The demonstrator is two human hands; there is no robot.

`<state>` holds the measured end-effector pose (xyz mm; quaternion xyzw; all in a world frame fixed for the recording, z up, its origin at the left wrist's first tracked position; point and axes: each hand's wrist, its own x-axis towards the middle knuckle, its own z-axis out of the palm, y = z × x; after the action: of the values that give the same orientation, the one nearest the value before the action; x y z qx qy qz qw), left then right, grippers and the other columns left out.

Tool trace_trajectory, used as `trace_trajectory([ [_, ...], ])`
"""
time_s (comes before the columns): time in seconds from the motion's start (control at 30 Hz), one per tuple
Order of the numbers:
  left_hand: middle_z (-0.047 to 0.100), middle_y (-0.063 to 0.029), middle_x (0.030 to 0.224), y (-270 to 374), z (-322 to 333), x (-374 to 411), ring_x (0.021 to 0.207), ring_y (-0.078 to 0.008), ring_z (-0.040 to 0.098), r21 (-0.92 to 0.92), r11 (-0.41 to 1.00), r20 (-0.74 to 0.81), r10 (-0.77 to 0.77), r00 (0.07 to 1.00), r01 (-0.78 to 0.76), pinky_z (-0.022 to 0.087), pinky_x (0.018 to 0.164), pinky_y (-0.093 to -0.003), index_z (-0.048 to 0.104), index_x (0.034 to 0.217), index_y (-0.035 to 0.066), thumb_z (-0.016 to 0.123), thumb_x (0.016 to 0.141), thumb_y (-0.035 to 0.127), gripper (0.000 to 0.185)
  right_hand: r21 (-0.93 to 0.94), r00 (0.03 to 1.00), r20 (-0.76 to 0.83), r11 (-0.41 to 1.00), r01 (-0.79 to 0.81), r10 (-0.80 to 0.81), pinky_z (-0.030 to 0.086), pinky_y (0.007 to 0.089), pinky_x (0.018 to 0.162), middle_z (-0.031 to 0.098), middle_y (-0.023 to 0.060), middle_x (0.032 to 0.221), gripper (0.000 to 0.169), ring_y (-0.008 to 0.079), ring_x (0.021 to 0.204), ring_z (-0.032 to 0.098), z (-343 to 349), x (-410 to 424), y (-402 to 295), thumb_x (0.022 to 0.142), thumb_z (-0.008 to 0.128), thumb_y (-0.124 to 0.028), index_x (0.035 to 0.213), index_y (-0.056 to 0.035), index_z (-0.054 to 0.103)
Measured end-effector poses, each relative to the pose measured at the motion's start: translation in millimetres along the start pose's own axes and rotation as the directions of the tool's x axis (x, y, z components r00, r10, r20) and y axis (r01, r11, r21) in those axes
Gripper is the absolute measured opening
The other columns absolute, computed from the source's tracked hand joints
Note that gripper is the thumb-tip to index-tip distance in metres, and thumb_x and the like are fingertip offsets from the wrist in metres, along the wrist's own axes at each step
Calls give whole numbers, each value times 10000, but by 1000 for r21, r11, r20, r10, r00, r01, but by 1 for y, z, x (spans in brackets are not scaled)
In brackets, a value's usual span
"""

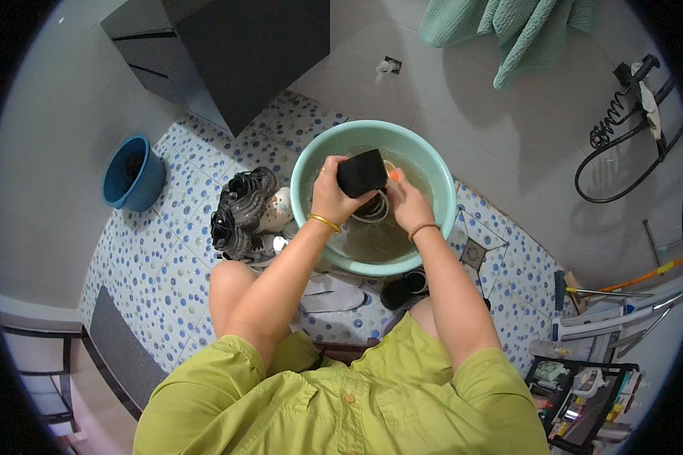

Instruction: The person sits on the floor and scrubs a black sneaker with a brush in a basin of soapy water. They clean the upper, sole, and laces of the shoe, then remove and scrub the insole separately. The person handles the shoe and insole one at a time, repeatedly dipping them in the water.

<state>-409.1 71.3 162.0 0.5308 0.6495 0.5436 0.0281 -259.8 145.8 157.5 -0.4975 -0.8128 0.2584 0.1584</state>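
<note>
A pale green plastic basin of murky brown water stands on the floor before me. Over it, my left hand grips a dark item, apparently a black shoe. My right hand is closed at the shoe's right side around a small item with an orange part, mostly hidden by the fingers. Light looped edging or cord shows below the shoe, between my hands. Another black shoe and a grey-white insole lie on the floor between the basin and me.
Grey-black sneakers and a white clog sit left of the basin. Farther left stands a blue bucket. A dark cabinet juts overhead. At right are a floor drain, a hanging black hose and a black rack of toiletries.
</note>
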Motion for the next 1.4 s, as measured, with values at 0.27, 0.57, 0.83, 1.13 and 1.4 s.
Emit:
trace_trajectory([
  [0.27,532,-162,980,-14,-8,12,871,-320,545,-33,992,-35,-122,992,121,442,771,-358,409,1029,40,804,504,261,693,-346,872,285,891,-293,397,407,392,829,543,199,1078,554,351,985,523,37,15,48,828,483,-236,1331,-166,261],
  [0.57,544,-163,921,-7,-3,11,862,-325,551,-24,987,-87,-161,983,160,444,752,-368,399,1048,58,800,503,249,703,600,978,-203,783,164,-49,405,348,867,531,212,1104,496,341,1023,517,-9,0,-29,836,502,-208,1303,-157,344],
  [0.83,567,-158,830,-5,11,17,786,-328,567,-49,987,-137,-159,978,153,459,695,-362,457,907,29,786,489,205,561,373,882,-409,840,395,-233,458,385,744,549,193,1068,477,374,946,535,-14,-15,-50,849,487,-248,1292,-134,353],
  [1.13,539,-147,852,-15,9,8,755,-264,555,-243,922,-331,-371,868,302,449,708,-337,402,963,-4,754,557,200,575,336,964,-232,941,-46,130,421,370,825,543,156,1110,503,334,970,540,13,9,-2,847,481,-249,1315,-177,311],
  [1.4,544,-217,949,-42,-26,11,819,-303,565,-11,809,-87,-586,806,587,453,744,-345,433,1015,-36,736,485,281,688,-226,862,187,875,-428,471,429,382,834,501,220,1145,641,331,968,547,31,29,48,823,444,-140,1371,-129,111],
])
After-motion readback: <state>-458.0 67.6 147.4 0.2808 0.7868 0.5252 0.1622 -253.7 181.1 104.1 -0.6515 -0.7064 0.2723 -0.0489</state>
